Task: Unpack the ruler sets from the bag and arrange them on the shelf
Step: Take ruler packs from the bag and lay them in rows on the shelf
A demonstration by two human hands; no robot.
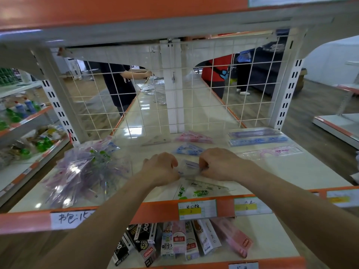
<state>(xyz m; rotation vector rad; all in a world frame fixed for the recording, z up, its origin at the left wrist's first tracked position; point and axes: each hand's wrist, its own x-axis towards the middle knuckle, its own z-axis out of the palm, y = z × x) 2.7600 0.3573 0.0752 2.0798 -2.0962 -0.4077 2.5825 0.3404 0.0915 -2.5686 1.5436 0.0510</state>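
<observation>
The left hand point(161, 167) and right hand point(217, 164) are curled, pinching the ends of one clear ruler set point(189, 167) between them, low over the shelf point(291, 171). The bag point(85, 171) lies left of the left hand. It would do best laid flat between the blue set point(188, 149) beyond the knuckles and the green set point(200, 189) by the wrists, edges square.

On the white shelf board point(310, 166), the clear plastic bag of ruler sets point(85, 171) lies left. At centre, left hand point(161, 167) and right hand point(217, 164) pinch a clear ruler packet point(191, 167). Before it: green-printed clear ruler set point(198, 189). Behind it: blue triangle set point(188, 149), then pink triangle set point(194, 139). Right rear: three long ruler sets point(258, 141). White wire grid point(136, 105) stands behind all.
</observation>
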